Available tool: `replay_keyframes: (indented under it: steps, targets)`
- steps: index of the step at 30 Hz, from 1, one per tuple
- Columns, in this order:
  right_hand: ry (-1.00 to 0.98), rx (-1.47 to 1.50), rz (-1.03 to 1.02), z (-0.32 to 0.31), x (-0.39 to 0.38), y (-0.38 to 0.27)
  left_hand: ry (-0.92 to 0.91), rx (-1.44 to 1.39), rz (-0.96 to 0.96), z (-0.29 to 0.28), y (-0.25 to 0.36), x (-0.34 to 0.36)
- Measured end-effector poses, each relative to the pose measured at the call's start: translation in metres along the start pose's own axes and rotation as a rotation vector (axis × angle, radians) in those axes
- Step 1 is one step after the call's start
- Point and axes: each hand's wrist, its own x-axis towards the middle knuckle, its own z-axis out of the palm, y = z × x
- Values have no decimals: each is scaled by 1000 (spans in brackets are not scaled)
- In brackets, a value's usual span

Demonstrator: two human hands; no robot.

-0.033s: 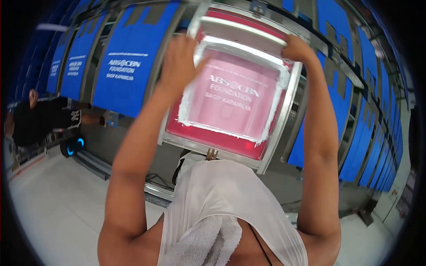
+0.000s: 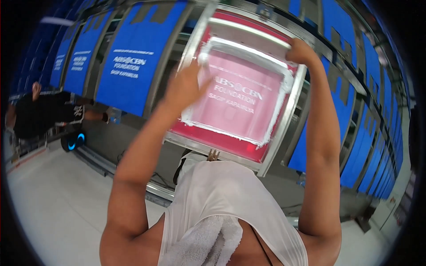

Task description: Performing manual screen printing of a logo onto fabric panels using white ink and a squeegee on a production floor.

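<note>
A screen-printing frame with a metal rim lies before me. Its red mesh has a ragged white border around a pink window, with pale lettering showing there. At the far end a long squeegee lies crosswise on the mesh. My right hand is closed around the squeegee's right end, beside the frame's far right corner. Over the frame's left rail hovers my left hand, blurred by motion, thumb spread from the fingers and nothing visible in it. Whether it touches the rail I cannot tell.
Blue printed cloth panels lie in a row to the left, and more blue panels run along the right. A person in black stands at the far left, near a dark device with blue lit rings. A small clamp sits at the frame's near edge.
My left hand has come nearer to me along the frame's left side. The right hand stays on the squeegee's end. The whole view has shifted slightly.
</note>
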Motion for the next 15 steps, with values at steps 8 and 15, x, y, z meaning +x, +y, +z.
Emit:
replay_keyframes:
  steps: [8, 15]
  targets:
    - [-143, 96, -117, 25, 22, -14, -997, -1059, -678, 43, 35, -243]
    - [63, 60, -135, 41, 29, -60, -980, -1135, -458, 34, 25, -238]
